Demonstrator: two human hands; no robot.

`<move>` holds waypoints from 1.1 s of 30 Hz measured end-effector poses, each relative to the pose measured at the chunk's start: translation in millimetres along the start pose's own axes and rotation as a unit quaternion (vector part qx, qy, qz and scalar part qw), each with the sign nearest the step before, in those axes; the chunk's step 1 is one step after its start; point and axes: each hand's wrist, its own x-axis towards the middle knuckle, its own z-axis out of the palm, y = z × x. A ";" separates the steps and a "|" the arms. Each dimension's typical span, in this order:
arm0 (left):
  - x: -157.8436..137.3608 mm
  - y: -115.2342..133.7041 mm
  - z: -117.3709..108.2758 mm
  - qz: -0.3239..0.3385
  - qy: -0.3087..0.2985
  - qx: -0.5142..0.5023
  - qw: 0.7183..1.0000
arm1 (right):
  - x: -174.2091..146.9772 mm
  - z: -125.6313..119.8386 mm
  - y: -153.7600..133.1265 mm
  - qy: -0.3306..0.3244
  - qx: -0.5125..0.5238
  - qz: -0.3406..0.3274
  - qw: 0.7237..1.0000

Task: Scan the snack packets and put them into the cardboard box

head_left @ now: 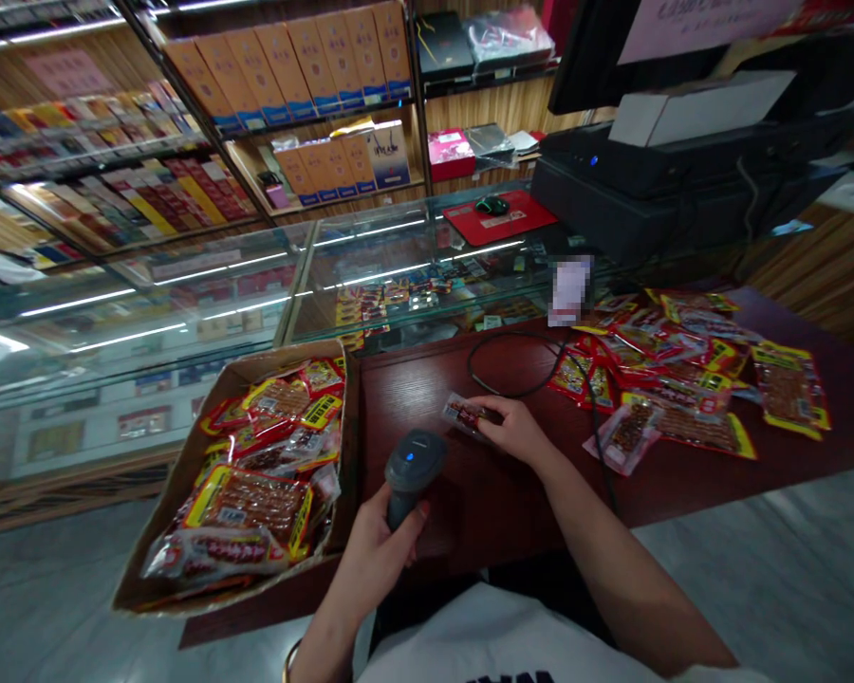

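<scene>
My left hand [380, 541] is wrapped round the handle of a grey barcode scanner [416, 462], whose head shows a small blue light. Just to its right, my right hand [513, 429] grips a small clear snack packet [464, 414] low over the dark red desk [399, 379]. To the left stands an open cardboard box [354, 408] filled with red and yellow snack packets [252, 503]. On the right side of the desk lies a loose heap of similar packets [683, 379], with a pinkish clear packet [624, 434] at its near edge.
A black cable [473, 365] loops across the desk. Behind it runs a glass display counter [299, 285] carrying a red mouse pad [462, 225] and a mouse [491, 205]. A dark till machine [612, 204] stands at the back right. Shelves with boxes [285, 62] line the wall.
</scene>
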 end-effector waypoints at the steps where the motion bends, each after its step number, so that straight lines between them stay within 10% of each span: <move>1: -1.5 1.0 -0.4 -0.002 -0.005 0.009 1.000 | -0.9 -1.5 -1.1 -0.006 -0.032 -0.013 0.999; 33: -6.1 1.8 5.9 -0.003 -0.008 -0.022 1.000 | -2.0 -1.9 -2.5 -0.034 -0.171 -0.101 0.979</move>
